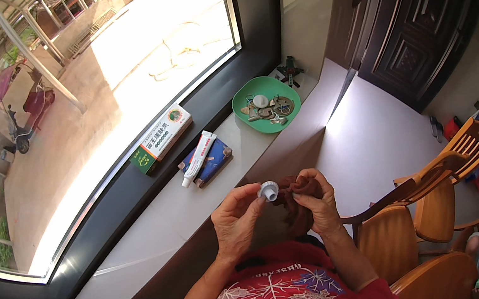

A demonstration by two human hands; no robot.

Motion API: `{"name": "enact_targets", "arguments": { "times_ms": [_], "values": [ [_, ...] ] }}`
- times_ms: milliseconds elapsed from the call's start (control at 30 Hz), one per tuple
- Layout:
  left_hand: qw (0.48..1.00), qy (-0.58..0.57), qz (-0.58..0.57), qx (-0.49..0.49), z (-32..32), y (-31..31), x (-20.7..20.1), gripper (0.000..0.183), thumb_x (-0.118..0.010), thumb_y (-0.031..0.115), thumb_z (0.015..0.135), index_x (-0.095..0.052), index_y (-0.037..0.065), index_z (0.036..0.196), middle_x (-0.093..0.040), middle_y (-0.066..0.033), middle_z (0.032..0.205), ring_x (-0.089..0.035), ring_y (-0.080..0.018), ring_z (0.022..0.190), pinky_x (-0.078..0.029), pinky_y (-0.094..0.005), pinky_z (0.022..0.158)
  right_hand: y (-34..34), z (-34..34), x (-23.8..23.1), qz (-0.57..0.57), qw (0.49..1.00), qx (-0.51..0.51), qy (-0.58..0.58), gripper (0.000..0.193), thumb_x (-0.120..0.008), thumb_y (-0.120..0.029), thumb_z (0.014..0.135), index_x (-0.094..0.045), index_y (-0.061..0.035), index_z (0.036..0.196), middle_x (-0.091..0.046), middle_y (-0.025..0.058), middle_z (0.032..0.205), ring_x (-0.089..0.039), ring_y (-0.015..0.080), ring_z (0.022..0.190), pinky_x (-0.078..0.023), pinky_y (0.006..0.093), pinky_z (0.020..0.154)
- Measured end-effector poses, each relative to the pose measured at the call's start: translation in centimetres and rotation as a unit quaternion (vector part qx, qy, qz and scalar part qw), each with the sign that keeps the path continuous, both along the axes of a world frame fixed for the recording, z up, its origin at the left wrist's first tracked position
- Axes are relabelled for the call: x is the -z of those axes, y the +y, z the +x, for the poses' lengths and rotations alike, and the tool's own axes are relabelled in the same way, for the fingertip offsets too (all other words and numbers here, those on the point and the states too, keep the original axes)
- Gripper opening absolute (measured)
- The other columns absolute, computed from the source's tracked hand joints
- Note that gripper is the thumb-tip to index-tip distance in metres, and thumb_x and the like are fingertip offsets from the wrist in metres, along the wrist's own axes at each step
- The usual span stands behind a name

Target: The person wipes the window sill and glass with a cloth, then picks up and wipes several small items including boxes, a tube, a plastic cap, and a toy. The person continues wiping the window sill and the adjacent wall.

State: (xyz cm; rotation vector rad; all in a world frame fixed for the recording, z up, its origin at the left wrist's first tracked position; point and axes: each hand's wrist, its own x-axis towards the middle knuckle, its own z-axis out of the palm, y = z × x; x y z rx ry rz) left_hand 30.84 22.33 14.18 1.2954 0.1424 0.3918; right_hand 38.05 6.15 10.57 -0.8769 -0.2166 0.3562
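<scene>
My left hand (233, 220) pinches a small pale grey plastic piece (268, 191), round with a short nozzle-like end, between thumb and fingertips. Beside it, my right hand (322, 206) is closed on a brown cloth (298, 218), bunched at the fingers and hanging down between my hands. The cloth's upper edge comes close to the plastic piece; whether they touch I cannot tell. Both hands are held in front of my red shirt, just off the edge of the pale window ledge (141, 247).
On the ledge are a green bowl (239, 111) of small odds and ends, a white tube (199, 158) on a blue packet (216, 165), and a white-and-green box (161, 136). A dark small object (289, 70) lies behind the bowl. Wooden chairs (390, 238) stand at my right.
</scene>
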Motion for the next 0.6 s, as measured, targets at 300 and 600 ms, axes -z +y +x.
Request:
{"name": "enact_targets", "arguments": {
  "times_ms": [300,600],
  "values": [
    [0.956,-0.035,0.27,-0.11,11.0,-0.1,-3.4,0.02,-0.061,-0.005,0.087,-0.066,0.001,0.105,-0.064,-0.0083,0.103,-0.063,-0.0128,0.087,-0.051,-0.0244,0.074,-4.6,7.6,-0.8,0.005,1.0,-0.023,0.01,0.04,-0.061,0.013,0.079,-0.054,-0.0061,0.113,-0.054,0.0032,0.104,-0.057,0.0132,0.098,-0.048,0.0279,0.091],
    [0.801,0.025,0.568,-0.188,16.2,0.2,-3.4,0.021,-0.072,0.005,0.077,-0.069,0.003,0.098,-0.065,-0.0105,0.098,-0.059,-0.023,0.088,-0.048,-0.033,0.076,-7.2,13.5,-0.6,0.02,0.996,-0.069,0.055,0.04,-0.061,0.013,0.079,-0.054,-0.0052,0.114,-0.055,0.0031,0.104,-0.058,0.0128,0.099,-0.048,0.0263,0.09]
  ]
}}
